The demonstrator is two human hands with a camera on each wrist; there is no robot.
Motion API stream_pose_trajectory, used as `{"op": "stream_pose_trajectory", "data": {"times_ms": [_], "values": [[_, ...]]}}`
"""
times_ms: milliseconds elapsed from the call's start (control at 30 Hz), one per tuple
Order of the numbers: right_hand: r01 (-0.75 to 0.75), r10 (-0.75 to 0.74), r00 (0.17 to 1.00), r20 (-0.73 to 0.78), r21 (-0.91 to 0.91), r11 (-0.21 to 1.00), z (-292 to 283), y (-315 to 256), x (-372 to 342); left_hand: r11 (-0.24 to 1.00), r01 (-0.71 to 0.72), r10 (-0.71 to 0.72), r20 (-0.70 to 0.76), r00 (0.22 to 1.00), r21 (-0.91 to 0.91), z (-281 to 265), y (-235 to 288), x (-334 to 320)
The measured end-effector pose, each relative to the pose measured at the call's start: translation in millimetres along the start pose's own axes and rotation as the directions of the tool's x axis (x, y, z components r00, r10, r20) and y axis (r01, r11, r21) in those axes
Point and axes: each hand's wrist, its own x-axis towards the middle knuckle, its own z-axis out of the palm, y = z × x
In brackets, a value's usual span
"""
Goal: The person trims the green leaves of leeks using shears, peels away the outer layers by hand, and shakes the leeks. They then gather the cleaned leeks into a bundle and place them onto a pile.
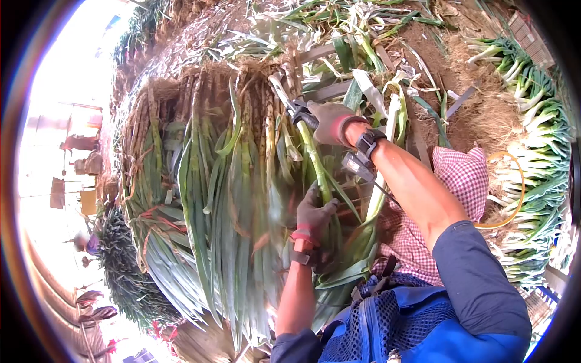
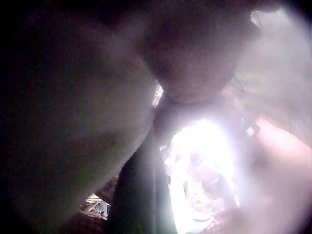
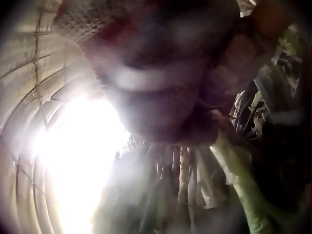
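My gloved left hand [image 1: 313, 218] grips a long green leek [image 1: 314, 156] low on its stalk, where the leaves begin. Farther up, my gloved right hand [image 1: 333, 123] holds a black-handled tool [image 1: 302, 115] with a pale, rod-like end, right at the leek's upper end. The tool's exact kind I cannot tell. In the right wrist view, the leek stalk [image 3: 239, 183] runs down from beside the dark glove [image 3: 156, 73]. The left wrist view is dim and glaring, with a leaf [image 2: 141, 190] below the dark glove.
A thick row of untrimmed leeks [image 1: 206, 157] lies to the left, roots away from me. Cleaned leeks [image 1: 538, 145] line the far right. Leaf scraps [image 1: 369, 42] litter the ground ahead. A checked cloth [image 1: 463, 178] and a yellow hoop-like loop [image 1: 521, 187] are at right.
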Motion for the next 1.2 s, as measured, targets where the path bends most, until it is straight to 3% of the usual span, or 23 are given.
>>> {"op": "stream_pose_trajectory", "data": {"times_ms": [67,133,167,267,400,467,533,600,667,733,967,1033,1200], "values": [[-0.010,0.010,1.000,-0.018,0.033,0.999,1.7,0.6,6.5,0.995,0.061,-0.061,0.006,0.998,-0.080,1.4,1.5,-1.0],[0.051,-0.050,0.998,-0.024,0.011,0.999,6.2,1.2,4.9,0.999,0.030,-0.030,0.009,1.000,-0.042,0.7,-0.6,-2.6],[-0.018,0.016,0.998,0.068,0.037,0.999,3.2,7.6,0.4,1.000,-0.011,0.011,0.013,1.000,-0.010,1.6,-0.5,0.0],[-0.122,0.110,0.986,0.123,0.102,0.987,5.2,18.7,-31.9,0.998,-0.023,0.023,0.003,1.000,-0.051,2.2,-2.8,-1.1],[-0.075,0.029,0.979,0.202,0.228,0.971,0.5,24.5,-125.8,0.996,0.053,-0.053,0.008,0.999,-0.066,6.7,9.5,-9.1],[-0.021,-0.030,0.963,0.267,0.186,0.982,4.6,29.2,-169.1,0.999,-0.014,0.014,-0.011,1.000,-0.051,9.2,12.6,-11.0],[-0.089,0.019,0.916,0.401,0.155,0.984,-4.8,23.3,-210.4,0.999,-0.009,0.010,0.008,1.000,-0.048,9.7,16.9,-13.6],[0.072,-0.094,0.962,0.255,0.093,0.993,12.1,34.6,-240.3,0.993,-0.058,0.061,0.032,0.998,-0.099,11.0,13.3,-12.9],[0.010,-0.023,0.963,0.269,0.051,0.999,15.5,38.6,-251.4,0.994,-0.072,0.076,0.035,0.997,-0.083,10.2,7.0,-13.1],[0.000,-0.012,0.974,0.226,0.052,0.999,19.4,38.8,-243.6,0.995,-0.067,0.068,-0.010,0.998,0.073,9.0,5.9,-15.3],[-0.008,0.010,0.990,0.141,-0.013,1.000,25.5,34.0,-188.9,0.994,-0.103,0.104,-0.032,0.994,0.042,2.0,-12.6,-15.2],[-0.001,0.002,0.996,0.091,-0.006,1.000,27.2,31.7,-181.4,0.993,-0.020,0.022,0.015,1.000,-0.119,2.8,-2.8,-22.7],[0.024,-0.027,0.998,0.063,0.051,0.998,16.1,11.3,-153.9,0.995,-0.060,0.061,0.004,0.998,-0.077,2.6,-9.5,-21.4]]}}
